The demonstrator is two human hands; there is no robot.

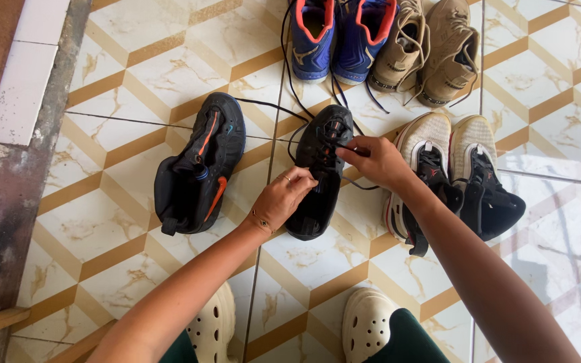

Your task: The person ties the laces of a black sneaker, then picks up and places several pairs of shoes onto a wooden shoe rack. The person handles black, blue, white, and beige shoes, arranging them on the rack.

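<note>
— So, what have your hands got?
— My right hand (376, 160) pinches the thin black lace (295, 138); my left hand (282, 199) closes on the matte black sneaker (320, 176), upright on the glossy marbled floor tiles (136, 74).

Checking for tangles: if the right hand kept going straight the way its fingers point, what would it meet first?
Probably the laced top of the black shoe that the right hand already pinches a lace over; depth is unclear.

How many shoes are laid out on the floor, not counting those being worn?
8: blue pair and tan pair at top, white-and-black pair at right, black shoe lying left, black shoe in both hands. None appear hidden.
</note>
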